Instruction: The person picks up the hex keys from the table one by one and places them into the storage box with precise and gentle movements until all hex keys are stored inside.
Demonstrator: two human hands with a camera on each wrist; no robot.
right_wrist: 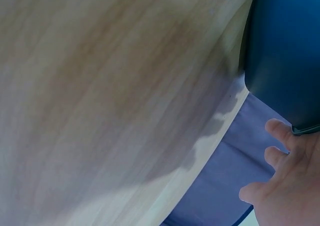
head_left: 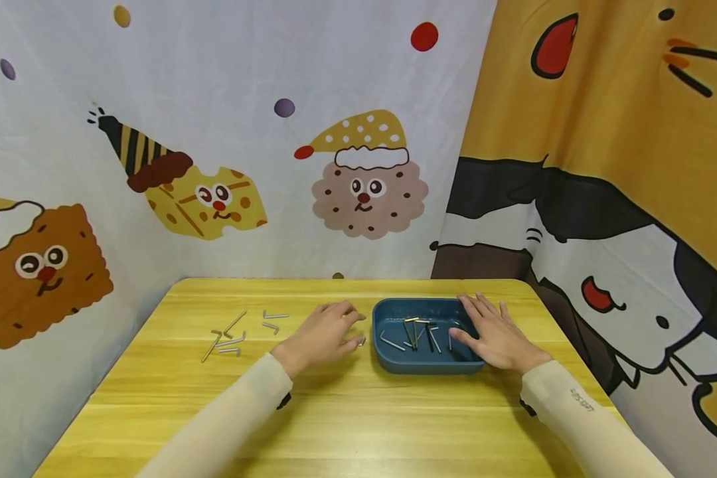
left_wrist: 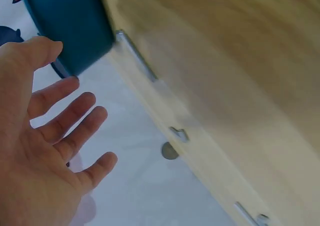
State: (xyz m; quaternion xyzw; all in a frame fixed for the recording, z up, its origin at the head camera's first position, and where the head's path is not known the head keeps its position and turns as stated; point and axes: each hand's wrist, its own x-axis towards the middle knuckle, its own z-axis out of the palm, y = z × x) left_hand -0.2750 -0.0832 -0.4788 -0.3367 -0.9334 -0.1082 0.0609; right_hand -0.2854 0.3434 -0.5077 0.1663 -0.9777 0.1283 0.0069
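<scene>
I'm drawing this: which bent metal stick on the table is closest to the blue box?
The stick between the left hand and box; the other loose sticks lie farther left.

The right hand (head_left: 498,335) hides part of the right side of the box (head_left: 424,363). The left hand (head_left: 325,335) partly hides a small metal rod (head_left: 361,342) left of the box. Bent rods (head_left: 415,335) inside overlap; their number cannot be determined. Lettering (head_left: 582,400) on the right sleeve (head_left: 597,428) is too small to read reliably. Both wrist views cut off the box.
</scene>
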